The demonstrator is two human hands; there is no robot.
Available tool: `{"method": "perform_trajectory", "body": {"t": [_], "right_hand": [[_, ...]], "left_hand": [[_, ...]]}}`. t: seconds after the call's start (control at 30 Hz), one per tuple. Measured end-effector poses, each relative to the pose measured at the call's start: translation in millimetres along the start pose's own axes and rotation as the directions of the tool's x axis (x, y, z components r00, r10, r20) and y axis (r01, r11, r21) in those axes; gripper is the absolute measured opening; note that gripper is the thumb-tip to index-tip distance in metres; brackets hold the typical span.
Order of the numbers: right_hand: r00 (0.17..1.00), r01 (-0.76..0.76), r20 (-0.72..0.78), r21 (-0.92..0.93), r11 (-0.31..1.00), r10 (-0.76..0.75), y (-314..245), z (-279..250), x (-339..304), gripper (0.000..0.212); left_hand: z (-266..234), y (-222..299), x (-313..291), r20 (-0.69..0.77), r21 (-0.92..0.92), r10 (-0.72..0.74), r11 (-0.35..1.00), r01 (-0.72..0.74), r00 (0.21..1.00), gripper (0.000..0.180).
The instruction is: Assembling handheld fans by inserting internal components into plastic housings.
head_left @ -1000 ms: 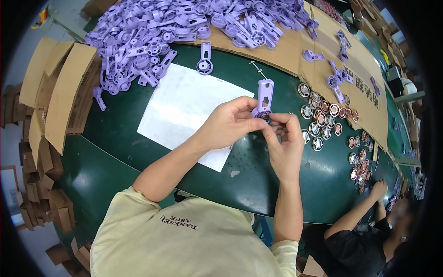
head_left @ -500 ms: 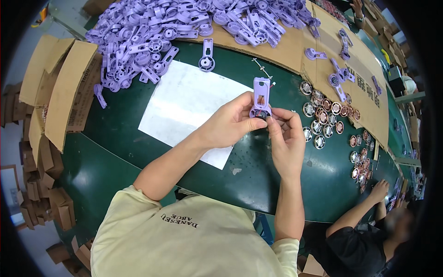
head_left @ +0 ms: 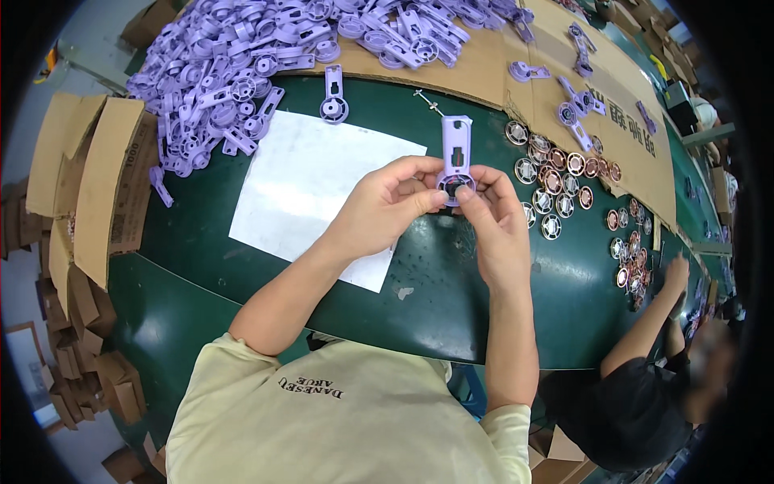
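Purple holder (head_left: 456,134) (dark part (head_left: 451,185) inside); left fingers (head_left: 426,201) and right fingers (head_left: 475,208) in a pinch on it

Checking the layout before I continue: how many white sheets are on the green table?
1 white sheet, left of the held purple part, partly hidden by the left forearm; any stacked underneath wouldn't show.

Green table (head_left: 435,310), glossy; flat on it: white sheet (head_left: 310,194) left of centre, one loose purple part (head_left: 333,95) just past the sheet's far edge, thin pale piece (head_left: 427,102) right of that. Cardboard (head_left: 476,77) covers the far side, purple pile (head_left: 234,89) on it and spilling left onto bare green. Right side: copper and silver rings (head_left: 550,180) along the cardboard's near edge, second ring cluster (head_left: 622,277) farther right.
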State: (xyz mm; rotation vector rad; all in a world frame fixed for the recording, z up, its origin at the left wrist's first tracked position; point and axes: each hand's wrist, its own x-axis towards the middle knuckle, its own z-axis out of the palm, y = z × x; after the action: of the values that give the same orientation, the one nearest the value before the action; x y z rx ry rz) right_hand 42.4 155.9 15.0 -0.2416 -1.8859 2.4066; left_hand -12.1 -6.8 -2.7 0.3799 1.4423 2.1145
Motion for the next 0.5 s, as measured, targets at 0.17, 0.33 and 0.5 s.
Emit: {"method": "perform_trajectory", "body": {"t": [0.17,0.33,0.5], "right_hand": [[0.997,-0.075,-0.005,0.131,0.988,0.077,5.6,0.4,0.9,0.026],[0.995,-0.093,0.000,0.214,0.972,0.095,8.6,-0.9,1.7,0.025],[0.998,-0.063,-0.012,0.166,0.984,0.066,11.5,2.5,0.4,0.024]], "left_hand": [[4.7,-2.3,-1.7,0.007,0.191,0.152,0.970,-0.151,0.988,0.031],[8.3,-4.0,-1.6,-0.029,0.107,0.125,0.987,-0.122,0.992,0.025],[7.7,-7.4,-1.4,-0.018,0.133,0.140,0.982,-0.136,0.990,0.025]]}}
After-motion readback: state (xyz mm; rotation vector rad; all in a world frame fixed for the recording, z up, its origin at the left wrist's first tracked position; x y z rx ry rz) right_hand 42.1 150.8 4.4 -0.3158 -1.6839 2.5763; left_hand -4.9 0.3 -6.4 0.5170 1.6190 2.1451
